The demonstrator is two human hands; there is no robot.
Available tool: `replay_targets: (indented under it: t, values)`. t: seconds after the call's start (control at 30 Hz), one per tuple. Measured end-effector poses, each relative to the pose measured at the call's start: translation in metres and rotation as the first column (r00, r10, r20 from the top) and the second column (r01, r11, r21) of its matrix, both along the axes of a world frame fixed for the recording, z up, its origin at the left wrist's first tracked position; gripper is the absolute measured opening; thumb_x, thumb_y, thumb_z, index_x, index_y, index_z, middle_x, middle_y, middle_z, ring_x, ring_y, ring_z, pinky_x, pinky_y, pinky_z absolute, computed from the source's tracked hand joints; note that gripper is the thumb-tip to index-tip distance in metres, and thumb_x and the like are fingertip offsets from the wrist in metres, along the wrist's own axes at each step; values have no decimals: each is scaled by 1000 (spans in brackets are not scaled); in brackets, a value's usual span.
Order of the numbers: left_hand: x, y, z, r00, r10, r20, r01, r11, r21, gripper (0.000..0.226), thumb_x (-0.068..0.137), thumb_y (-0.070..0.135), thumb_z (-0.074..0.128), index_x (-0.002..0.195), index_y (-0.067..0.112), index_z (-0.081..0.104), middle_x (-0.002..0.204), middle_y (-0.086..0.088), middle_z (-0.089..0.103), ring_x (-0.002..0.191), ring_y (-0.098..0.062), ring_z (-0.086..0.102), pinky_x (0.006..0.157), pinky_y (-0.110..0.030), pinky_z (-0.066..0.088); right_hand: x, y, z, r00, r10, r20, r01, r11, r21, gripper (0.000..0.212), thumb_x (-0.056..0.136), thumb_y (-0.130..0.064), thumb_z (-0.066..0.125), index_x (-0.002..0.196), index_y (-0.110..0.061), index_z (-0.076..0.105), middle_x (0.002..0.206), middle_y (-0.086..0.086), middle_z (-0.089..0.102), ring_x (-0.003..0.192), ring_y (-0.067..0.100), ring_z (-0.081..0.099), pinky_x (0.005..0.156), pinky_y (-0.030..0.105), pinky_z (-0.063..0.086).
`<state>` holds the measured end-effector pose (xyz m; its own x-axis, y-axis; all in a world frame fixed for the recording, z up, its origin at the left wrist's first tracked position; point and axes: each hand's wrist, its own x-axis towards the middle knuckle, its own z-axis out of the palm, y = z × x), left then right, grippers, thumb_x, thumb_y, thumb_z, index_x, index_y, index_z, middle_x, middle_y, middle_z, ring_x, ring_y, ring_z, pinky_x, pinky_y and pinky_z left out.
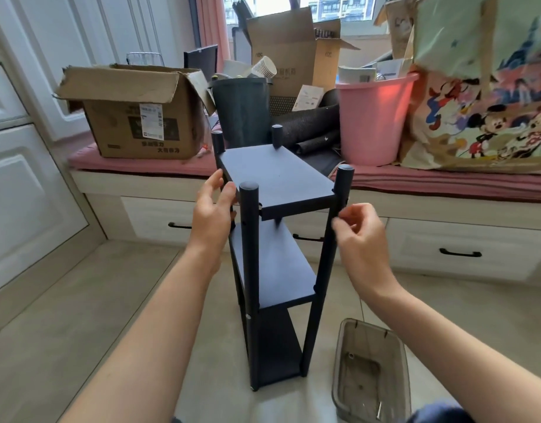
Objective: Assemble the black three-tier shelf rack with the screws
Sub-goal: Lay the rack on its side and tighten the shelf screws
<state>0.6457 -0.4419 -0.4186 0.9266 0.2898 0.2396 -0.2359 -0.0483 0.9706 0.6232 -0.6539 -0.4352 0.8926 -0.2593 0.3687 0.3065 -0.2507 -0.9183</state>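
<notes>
The black three-tier shelf rack (278,178) stands upright on the tiled floor in front of me, with four round posts and three flat boards. My left hand (212,215) is at the left edge of the top board beside the near left post, fingers apart and touching the rack. My right hand (359,230) is at the near right post just below the top board, its fingertips pinched together against the post; a small dark thing may be between them, but I cannot tell. A bare screw head (248,316) shows on the near left post by the middle board.
A clear plastic tray (371,370) with a few small metal parts lies on the floor at the lower right. Behind the rack runs a window bench (446,184) loaded with cardboard boxes (134,111), a dark bin (240,111), a pink bucket (373,117) and a cartoon-print bag (489,96).
</notes>
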Motion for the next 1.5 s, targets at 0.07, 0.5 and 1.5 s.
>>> replay_targets:
  t: [0.07,0.5,1.5]
  values:
    - [5,-4,3,983,-127,-135,88,960,-266,43,103,38,52,139,14,52,118,-3,68,94,-12,72,78,-31,60,-11,15,2,992,119,-34,-121,991,-58,12,93,-8,57,92,-20,59,83,-2,64,74,5,60,69,24,52]
    - [2,-39,2,978,-126,-164,25,858,-513,29,95,28,65,76,6,68,62,-4,69,58,-20,68,61,-34,61,-20,78,-21,851,419,-318,-495,842,-215,41,94,-21,65,130,-20,45,116,-8,62,106,11,61,90,26,52]
    - [-34,-62,-11,986,96,-133,-138,926,-350,36,99,35,61,71,12,57,79,-9,63,78,-21,64,81,-35,54,-4,45,-33,903,388,-185,-429,842,-328,12,91,-15,66,99,-18,57,92,2,68,86,19,66,82,42,56]
